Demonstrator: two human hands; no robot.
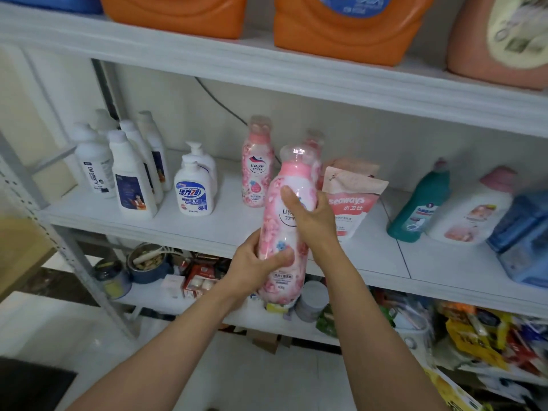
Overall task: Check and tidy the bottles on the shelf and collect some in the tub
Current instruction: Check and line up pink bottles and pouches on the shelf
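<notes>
While both hands hold it before the front edge of the white middle shelf board (207, 228), the pink flower-printed plastic bottle with a clear cap (274, 212) is lifted clear of the board and nearly upright, its cap leaning slightly toward the back; the left hand (256, 262) wraps fingers and thumb round the lower body, and the right hand (310, 216) is clamped round the upper body, thumb lying across the label. A second matching pink bottle (257, 170) stands upright near the middle of the board; a third one (315, 143) shows partly behind the held bottle's cap. Toward the left end stands a cluster of tall white plastic bottles (130, 176); just beside them, a white pump dispenser with a blue label (194, 192) has another close behind it. Right of the held bottle a pink refill pouch (351, 203) stands upright; further toward the right end come a teal angled-neck bottle (421, 203), a white jug with a pink cap (471, 212), and a blurred blue container (522, 232) at the front corner. Large orange jugs (344, 28) sit on the board above.
</notes>
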